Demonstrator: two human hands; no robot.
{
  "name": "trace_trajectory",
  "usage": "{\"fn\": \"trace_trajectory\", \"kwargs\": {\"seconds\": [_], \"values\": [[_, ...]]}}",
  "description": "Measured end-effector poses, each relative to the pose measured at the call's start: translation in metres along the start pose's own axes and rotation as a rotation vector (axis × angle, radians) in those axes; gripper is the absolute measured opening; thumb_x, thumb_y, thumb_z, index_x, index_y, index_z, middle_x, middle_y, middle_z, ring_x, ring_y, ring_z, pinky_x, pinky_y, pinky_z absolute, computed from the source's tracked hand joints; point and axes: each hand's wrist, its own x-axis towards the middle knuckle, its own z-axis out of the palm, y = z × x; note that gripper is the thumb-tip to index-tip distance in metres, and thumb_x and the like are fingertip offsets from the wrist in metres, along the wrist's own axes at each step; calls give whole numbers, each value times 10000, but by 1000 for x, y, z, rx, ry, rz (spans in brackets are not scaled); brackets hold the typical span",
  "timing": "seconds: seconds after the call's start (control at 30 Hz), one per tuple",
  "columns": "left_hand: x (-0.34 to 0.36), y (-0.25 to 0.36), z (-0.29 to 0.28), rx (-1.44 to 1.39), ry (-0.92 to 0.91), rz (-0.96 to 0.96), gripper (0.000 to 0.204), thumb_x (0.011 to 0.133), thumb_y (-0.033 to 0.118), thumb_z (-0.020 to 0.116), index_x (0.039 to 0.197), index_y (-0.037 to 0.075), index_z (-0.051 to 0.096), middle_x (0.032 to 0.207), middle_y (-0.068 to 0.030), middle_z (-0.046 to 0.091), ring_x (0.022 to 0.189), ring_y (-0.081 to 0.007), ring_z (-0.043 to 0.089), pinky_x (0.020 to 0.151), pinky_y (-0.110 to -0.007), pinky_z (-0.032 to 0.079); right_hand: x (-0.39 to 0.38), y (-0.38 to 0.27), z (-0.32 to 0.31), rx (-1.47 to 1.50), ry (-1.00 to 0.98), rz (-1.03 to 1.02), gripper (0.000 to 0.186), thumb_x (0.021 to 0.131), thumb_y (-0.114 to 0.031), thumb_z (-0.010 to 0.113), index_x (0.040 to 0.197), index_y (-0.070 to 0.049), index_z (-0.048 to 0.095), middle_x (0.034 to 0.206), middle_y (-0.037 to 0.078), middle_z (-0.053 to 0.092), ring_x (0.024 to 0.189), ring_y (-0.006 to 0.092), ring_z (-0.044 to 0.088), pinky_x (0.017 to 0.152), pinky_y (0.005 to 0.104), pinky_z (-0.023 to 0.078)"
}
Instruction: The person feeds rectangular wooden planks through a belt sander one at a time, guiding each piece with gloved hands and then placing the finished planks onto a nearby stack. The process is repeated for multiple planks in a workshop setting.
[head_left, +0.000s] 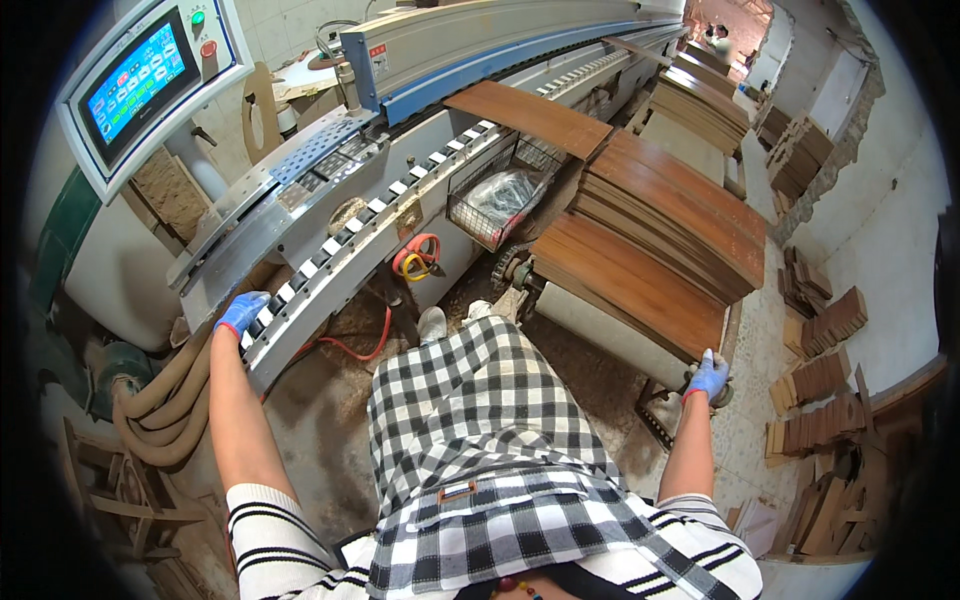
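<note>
There sat the brown boards, stacked right of the checked apron, right hand at their near corner, left hand at the roller rail's end; grips impossible to tell!

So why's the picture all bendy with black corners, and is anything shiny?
In the head view, the wide fisheye lens curves the long rail and darkens the corners; also in the head view, the brown boards have a soft sheen, and the screen glows blue.
</note>
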Motion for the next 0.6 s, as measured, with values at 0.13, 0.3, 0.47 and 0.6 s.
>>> {"fn": "trace_trajectory", "kwargs": {"seconds": [0.13, 0.3, 0.47, 0.6], "values": [[2, -11, -1, 22, 23, 25, 380, 891, 327, 582, 1134, 39, 631, 1072, -100, 659, 986, -194, 585, 900, -336, 442, -4, 3, -18, 212, -216, 258, 257, 884, -166, 631, 1097, -60, 532, 909, 33, 570, 561, 107, 522, 477, 223, 443], [12, -14, 3, 61, 31, 105, 398, 891, 342, 578, 1131, 28, 631, 1092, -111, 657, 1013, -206, 591, 919, -333, 438, -31, 11, -79, 663, -374, 421, 334, 829, -200, 640, 1128, -83, 551, 824, 25, 609, 483, 118, 458, 491, 291, 469], [15, -29, 0, 83, 28, 126, 391, 894, 337, 561, 1130, 34, 634, 1115, -113, 651, 1042, -225, 592, 934, -340, 436, -62, -3, -105, 468, -533, 684, 233, 777, -323, 656, 935, -170, 581, 625, -13, 570, 504, 134, 494, 643, 352, 475], [-5, 8, 5, 73, 38, 49, 368, 894, 334, 549, 1116, 57, 646, 1113, -100, 652, 1034, -227, 595, 918, -341, 446, -86, -28, -112, 637, -735, 645, 417, 812, -223, 616, 1188, -94, 492, 815, 49, 662, 411, 150, 522, 561, 329, 533]]}}
